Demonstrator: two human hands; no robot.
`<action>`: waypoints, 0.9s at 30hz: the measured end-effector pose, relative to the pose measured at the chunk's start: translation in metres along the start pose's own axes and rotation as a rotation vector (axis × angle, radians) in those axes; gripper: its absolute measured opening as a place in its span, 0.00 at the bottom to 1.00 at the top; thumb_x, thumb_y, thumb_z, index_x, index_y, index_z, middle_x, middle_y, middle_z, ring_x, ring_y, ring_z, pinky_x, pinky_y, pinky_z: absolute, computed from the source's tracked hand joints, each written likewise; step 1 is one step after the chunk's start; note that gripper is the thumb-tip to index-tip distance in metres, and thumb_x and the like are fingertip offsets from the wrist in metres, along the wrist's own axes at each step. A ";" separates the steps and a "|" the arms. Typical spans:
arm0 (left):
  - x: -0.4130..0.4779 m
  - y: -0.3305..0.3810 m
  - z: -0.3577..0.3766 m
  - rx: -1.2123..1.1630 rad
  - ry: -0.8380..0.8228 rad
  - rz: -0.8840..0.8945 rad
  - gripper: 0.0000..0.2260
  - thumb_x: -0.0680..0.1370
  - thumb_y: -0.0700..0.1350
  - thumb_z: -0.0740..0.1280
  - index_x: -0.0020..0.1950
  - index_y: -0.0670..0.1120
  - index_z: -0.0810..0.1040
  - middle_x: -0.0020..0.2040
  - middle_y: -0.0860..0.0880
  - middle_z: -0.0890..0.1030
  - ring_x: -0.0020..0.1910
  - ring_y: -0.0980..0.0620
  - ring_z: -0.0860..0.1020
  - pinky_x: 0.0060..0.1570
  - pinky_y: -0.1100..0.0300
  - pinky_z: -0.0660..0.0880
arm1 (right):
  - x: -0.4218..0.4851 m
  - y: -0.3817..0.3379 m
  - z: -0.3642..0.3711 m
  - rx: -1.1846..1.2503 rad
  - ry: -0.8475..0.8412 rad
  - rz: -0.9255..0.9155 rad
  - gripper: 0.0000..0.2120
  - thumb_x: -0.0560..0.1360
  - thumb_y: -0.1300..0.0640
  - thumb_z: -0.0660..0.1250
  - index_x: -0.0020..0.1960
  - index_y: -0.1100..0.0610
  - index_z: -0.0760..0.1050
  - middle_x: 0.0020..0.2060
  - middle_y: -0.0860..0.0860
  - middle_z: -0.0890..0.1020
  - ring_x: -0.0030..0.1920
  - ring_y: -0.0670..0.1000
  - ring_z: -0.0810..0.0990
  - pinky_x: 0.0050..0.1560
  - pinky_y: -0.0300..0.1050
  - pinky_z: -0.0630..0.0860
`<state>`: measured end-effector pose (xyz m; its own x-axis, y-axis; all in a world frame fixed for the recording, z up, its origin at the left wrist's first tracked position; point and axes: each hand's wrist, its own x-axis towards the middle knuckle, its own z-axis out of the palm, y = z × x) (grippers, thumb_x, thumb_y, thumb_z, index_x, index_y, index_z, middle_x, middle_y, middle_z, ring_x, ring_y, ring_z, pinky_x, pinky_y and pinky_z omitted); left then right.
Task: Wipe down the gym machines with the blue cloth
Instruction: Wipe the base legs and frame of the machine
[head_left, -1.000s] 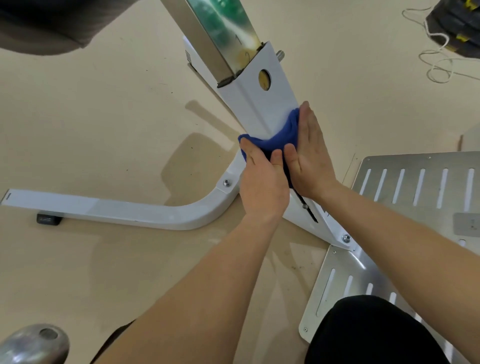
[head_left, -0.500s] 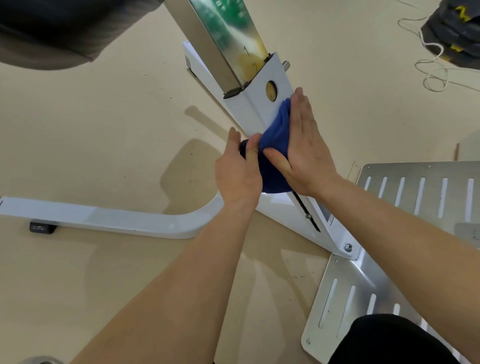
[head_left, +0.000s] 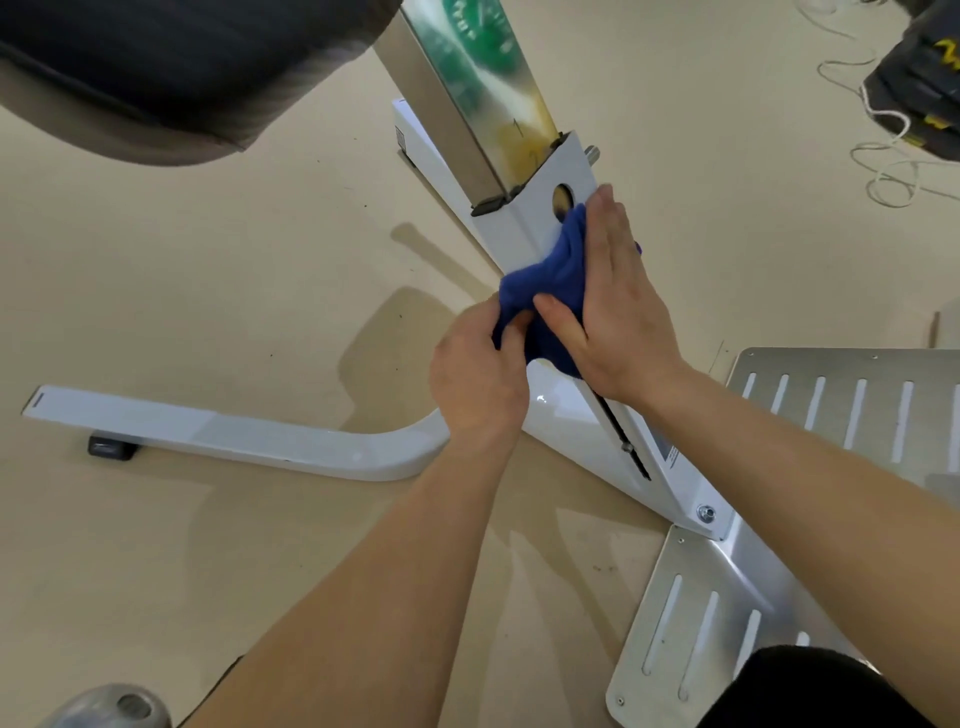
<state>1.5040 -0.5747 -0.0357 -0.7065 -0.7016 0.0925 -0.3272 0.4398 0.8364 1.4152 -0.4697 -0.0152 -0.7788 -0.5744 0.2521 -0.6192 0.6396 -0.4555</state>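
Your right hand (head_left: 618, 306) pressed flat on the cloth (head_left: 550, 280), fingers pointing up the slanted post (head_left: 519, 231); your left hand (head_left: 475, 374) gripped the cloth's lower end.

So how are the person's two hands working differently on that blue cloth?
The left hand grips the bunched lower end of the soft blue cloth with curled fingers; the right hand lies flat, straight fingers pressing it. The left hand sits lower on the white painted metal post; the right hand reaches higher, near its round hole. Both touch the cloth.
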 end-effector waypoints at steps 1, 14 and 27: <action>0.003 0.002 -0.001 -0.020 0.060 -0.003 0.05 0.79 0.50 0.66 0.47 0.51 0.79 0.42 0.57 0.77 0.41 0.58 0.73 0.40 0.62 0.69 | 0.007 -0.007 -0.001 0.010 0.025 -0.020 0.41 0.79 0.43 0.58 0.80 0.63 0.44 0.80 0.58 0.47 0.80 0.56 0.46 0.79 0.52 0.50; -0.014 0.015 0.014 -0.298 0.029 -0.074 0.06 0.82 0.50 0.63 0.50 0.50 0.77 0.43 0.58 0.80 0.44 0.61 0.78 0.43 0.74 0.69 | -0.012 0.020 0.011 -0.005 0.028 -0.078 0.39 0.81 0.45 0.58 0.79 0.65 0.44 0.80 0.61 0.46 0.80 0.55 0.45 0.79 0.50 0.48; -0.034 0.000 0.035 -0.266 -0.177 -0.223 0.15 0.80 0.50 0.64 0.39 0.42 0.78 0.35 0.44 0.82 0.38 0.45 0.80 0.40 0.52 0.77 | -0.055 0.043 0.015 0.088 -0.103 0.104 0.39 0.82 0.47 0.59 0.80 0.62 0.39 0.80 0.56 0.42 0.80 0.51 0.42 0.79 0.47 0.45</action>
<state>1.5056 -0.5311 -0.0577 -0.7414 -0.6457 -0.1827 -0.3270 0.1099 0.9386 1.4332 -0.4184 -0.0619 -0.8212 -0.5594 0.1129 -0.5209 0.6541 -0.5484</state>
